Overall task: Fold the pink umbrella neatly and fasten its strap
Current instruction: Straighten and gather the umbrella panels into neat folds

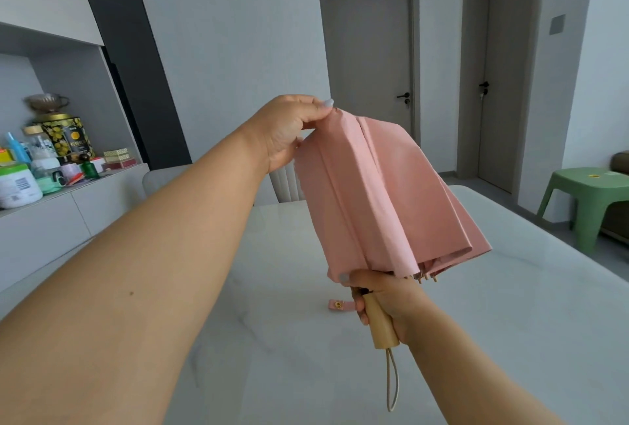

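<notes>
While my right hand (pixel 384 302) grips the wooden handle (pixel 379 324), the left hand (pixel 289 128) pinches the pink umbrella (pixel 381 193) tip. That stretches pleats straight; the strap (pixel 340 305) dangles unfastened.

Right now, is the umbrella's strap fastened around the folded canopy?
No: the strap hangs loose beside the wooden handle, its snap showing, while the pink canopy is unwrapped.
</notes>
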Motion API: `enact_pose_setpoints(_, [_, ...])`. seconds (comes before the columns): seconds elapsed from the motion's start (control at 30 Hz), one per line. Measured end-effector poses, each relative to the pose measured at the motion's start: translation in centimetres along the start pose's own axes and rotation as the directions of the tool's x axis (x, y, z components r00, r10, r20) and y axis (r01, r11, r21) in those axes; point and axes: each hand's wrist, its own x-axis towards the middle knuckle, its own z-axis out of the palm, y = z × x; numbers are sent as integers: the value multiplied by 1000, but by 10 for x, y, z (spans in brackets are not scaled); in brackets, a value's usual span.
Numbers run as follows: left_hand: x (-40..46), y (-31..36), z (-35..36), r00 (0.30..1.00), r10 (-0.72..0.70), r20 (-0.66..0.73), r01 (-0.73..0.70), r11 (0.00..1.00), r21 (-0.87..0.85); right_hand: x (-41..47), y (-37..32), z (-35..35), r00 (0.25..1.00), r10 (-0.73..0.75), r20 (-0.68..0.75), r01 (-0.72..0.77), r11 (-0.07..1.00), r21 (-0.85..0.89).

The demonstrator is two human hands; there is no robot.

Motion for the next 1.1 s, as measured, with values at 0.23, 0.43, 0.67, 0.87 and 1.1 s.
enact_pose_setpoints(0.23, [-2,8,6,997,-49,-60,53,996,67,4,4,2,999,28,-29,-28,999,-28])
enact_pose_setpoints(0.43, [-5,9,5,996,-58,-63,66,987,147,4,2,2,999,43,-33,-45,998,-50])
enact_pose_setpoints(0.67, [-2,10,5,992,-70,-104,88,978,188,5,4,2,998,43,-40,-45,997,-70])
enact_pose_setpoints(0.87, [-1,8,3,975,-59,-214,89,987,132,7,3,3,998,45,-42,-48,996,-80])
enact_pose_setpoints(1.1, [-2,-3,30,881,-116,-460,238,947,218,11,6,3,992,58,-114,-69,993,-97])
